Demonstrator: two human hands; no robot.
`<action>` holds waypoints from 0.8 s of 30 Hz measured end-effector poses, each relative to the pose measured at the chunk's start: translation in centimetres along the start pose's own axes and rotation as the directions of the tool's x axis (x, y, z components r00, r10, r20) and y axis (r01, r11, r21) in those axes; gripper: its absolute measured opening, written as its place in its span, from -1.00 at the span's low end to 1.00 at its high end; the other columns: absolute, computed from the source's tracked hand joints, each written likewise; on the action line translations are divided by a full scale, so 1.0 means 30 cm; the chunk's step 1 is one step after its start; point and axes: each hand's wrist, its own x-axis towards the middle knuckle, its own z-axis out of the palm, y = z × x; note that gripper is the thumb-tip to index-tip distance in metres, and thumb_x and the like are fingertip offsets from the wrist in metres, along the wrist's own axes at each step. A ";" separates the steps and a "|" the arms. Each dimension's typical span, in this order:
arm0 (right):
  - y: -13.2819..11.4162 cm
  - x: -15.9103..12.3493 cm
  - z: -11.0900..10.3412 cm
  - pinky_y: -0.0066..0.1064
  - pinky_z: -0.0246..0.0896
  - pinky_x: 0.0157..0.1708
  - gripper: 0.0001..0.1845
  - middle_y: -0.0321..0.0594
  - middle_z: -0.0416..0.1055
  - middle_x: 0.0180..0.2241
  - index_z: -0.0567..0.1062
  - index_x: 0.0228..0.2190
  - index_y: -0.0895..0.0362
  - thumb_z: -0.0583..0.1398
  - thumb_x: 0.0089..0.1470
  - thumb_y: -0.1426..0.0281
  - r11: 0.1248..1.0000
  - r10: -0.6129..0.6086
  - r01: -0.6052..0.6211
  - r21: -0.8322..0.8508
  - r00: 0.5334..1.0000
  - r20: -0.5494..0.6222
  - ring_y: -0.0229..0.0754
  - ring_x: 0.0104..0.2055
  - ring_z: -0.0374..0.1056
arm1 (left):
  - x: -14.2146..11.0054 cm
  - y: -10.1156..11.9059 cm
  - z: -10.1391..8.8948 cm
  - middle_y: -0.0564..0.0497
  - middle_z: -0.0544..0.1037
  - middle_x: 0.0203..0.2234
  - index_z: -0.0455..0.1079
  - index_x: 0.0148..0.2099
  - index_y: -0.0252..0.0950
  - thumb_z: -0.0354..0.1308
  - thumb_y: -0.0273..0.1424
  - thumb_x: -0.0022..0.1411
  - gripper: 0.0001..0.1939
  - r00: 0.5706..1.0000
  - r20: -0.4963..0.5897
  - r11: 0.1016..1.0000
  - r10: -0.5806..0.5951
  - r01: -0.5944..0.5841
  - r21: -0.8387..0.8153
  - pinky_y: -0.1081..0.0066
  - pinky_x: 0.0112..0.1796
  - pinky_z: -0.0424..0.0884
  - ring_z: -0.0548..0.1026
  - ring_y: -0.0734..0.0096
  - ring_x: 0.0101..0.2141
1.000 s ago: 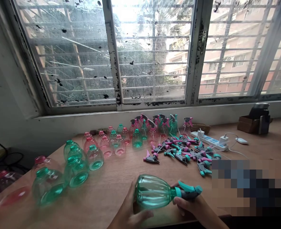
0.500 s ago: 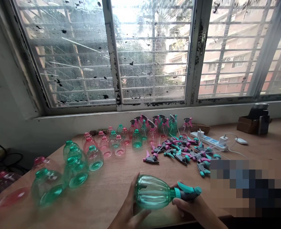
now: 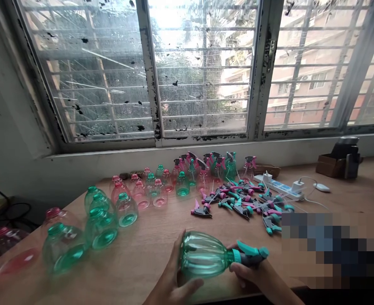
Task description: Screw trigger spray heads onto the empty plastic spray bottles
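Left fingers: the left fingers (image 3: 177, 254) curl closed around the ribbed body of a green bottle (image 3: 202, 254), thumb low on its near side.
Right fingers: the right fingers (image 3: 240, 271) close around the bottle's neck, under a teal-and-grey sprayer head (image 3: 253, 256).
Hands: the left hand (image 3: 171, 275) and right hand (image 3: 253, 273) hold the bottle between them.
Bottle: on its side, sprayer pointing right, near the front of a wooden table (image 3: 149, 271).
Loose heads: a heap of pink and teal sprayer heads (image 3: 244, 203) lies on the table, just beyond the right hand.
Green bottles: a cluster of capless green bottles (image 3: 101, 228) stands left of the hands.
Pink bottles: capless pink bottles (image 3: 139, 195) stand behind that cluster, mixed with a few green ones.
Assembled sprayers: a row of finished sprayers (image 3: 206, 169) lines the table's far edge.
Right side: a power strip (image 3: 277, 186) with a white charger (image 3: 298, 185), and a cardboard box (image 3: 328, 167) farther right.
Pixelated patch: a blurred block (image 3: 326, 245) covers the table's right front; its contents cannot be told.
Window: 3 barred panes (image 3: 206, 67) with peeling dark paint rise behind the table.
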 end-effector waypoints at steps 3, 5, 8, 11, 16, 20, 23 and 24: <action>0.002 0.000 -0.002 -0.39 0.23 -0.55 -0.46 -0.40 0.45 -0.63 0.52 -0.20 0.09 0.42 -0.07 -0.01 1.000 0.007 -0.007 0.005 1.000 -0.005 -0.22 -0.63 0.32 | 0.011 -0.020 0.002 -0.12 0.11 0.45 -0.24 0.52 -0.01 0.38 -0.07 0.19 0.09 1.000 0.003 0.999 0.030 -0.030 -0.030 0.07 0.39 -0.01 0.20 -0.09 0.36; 0.003 0.001 -0.003 -0.39 0.22 -0.55 -0.47 -0.40 0.44 -0.64 0.51 -0.19 0.09 0.42 -0.07 0.00 1.000 0.008 -0.008 -0.003 1.000 -0.002 -0.22 -0.63 0.31 | 0.015 -0.027 0.000 -0.13 0.15 0.44 -0.25 0.52 -0.01 0.38 -0.08 0.20 0.09 0.999 0.026 0.999 0.028 -0.027 -0.033 0.07 0.38 0.01 0.20 -0.08 0.36; 0.001 0.000 -0.004 -0.40 0.22 -0.54 -0.50 -0.45 0.39 -0.67 0.50 -0.19 0.08 0.41 -0.06 0.05 1.000 0.009 -0.009 -0.030 1.000 0.009 -0.23 -0.63 0.29 | 0.010 -0.015 -0.003 -0.15 0.15 0.43 -0.28 0.52 -0.04 0.38 -0.08 0.20 0.10 1.000 0.027 1.000 0.007 -0.006 -0.029 0.02 0.40 -0.08 0.16 -0.09 0.38; -0.006 0.000 -0.002 -0.41 0.20 -0.55 -0.54 -0.48 0.36 -0.67 0.48 -0.23 0.06 0.41 -0.07 0.06 0.999 0.016 -0.015 -0.045 1.000 0.021 -0.24 -0.64 0.28 | 0.003 0.017 0.001 -0.16 0.10 0.45 -0.33 0.53 -0.07 0.38 -0.12 0.22 0.12 0.998 0.037 0.998 -0.043 0.045 -0.051 0.01 0.41 -0.13 0.12 -0.10 0.40; -0.011 -0.002 -0.001 -0.38 0.21 -0.53 -0.51 -0.46 0.36 -0.69 0.49 -0.19 0.07 0.41 -0.06 0.04 0.999 0.023 -0.022 -0.043 1.000 0.009 -0.20 -0.63 0.30 | 0.003 0.038 0.009 -0.15 0.09 0.46 -0.22 0.52 -0.11 0.37 -0.19 0.25 0.04 0.996 0.073 0.995 -0.043 0.049 -0.090 0.03 0.40 -0.02 0.08 -0.09 0.42; -0.017 -0.006 0.002 -0.38 0.20 -0.53 -0.49 -0.47 0.34 -0.69 0.49 -0.19 0.06 0.41 -0.08 0.02 0.999 0.027 -0.027 -0.037 1.000 -0.001 -0.19 -0.63 0.29 | 0.009 0.008 0.003 -0.15 0.06 0.47 -0.18 0.52 -0.12 0.39 -0.16 0.22 0.04 0.999 0.029 1.000 -0.014 0.015 -0.024 0.01 0.42 -0.16 0.04 -0.11 0.42; -0.026 -0.010 0.006 -0.40 0.17 -0.55 -0.53 -0.47 0.33 -0.67 0.47 -0.23 0.03 0.41 -0.08 0.04 0.999 0.031 -0.030 -0.035 0.999 0.015 -0.21 -0.63 0.26 | 0.005 0.007 -0.001 -0.15 0.02 0.48 -0.23 0.53 -0.13 0.39 -0.13 0.21 0.08 1.000 0.019 1.000 -0.021 0.021 0.007 0.02 0.42 -0.22 0.01 -0.11 0.43; -0.030 -0.011 0.008 -0.40 0.16 -0.55 -0.54 -0.48 0.32 -0.66 0.46 -0.24 0.02 0.41 -0.08 0.04 0.999 0.033 -0.032 -0.037 0.999 0.018 -0.22 -0.64 0.25 | 0.002 0.013 -0.001 -0.15 0.03 0.48 -0.25 0.53 -0.13 0.38 -0.12 0.22 0.09 0.999 0.030 1.000 -0.026 0.026 0.001 0.03 0.42 -0.21 0.03 -0.09 0.43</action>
